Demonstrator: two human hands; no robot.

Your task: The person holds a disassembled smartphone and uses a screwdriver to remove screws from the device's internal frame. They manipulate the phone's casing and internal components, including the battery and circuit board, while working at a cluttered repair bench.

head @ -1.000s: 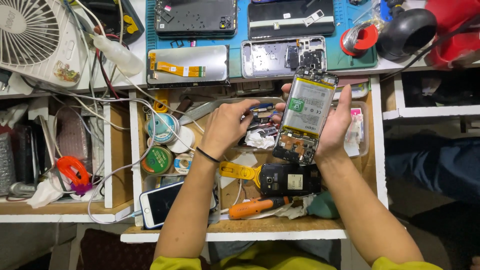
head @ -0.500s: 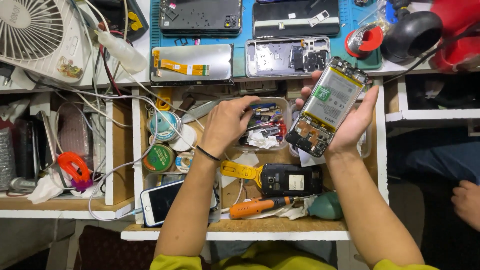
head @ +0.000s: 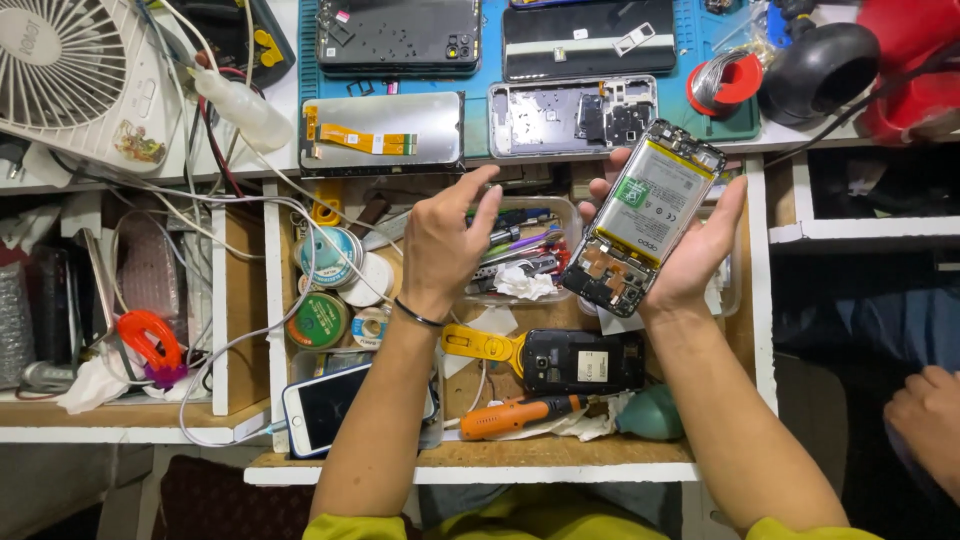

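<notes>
Cluttered wooden drawer (head: 600,455), opened flat phone (head: 645,215).

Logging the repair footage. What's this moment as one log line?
right hand: holds opened phone | left hand: empty, above clear tray

A phone repair workshop: dismantled phones (head: 572,115), solder spools (head: 328,255), screwdriver (head: 520,415).
</notes>
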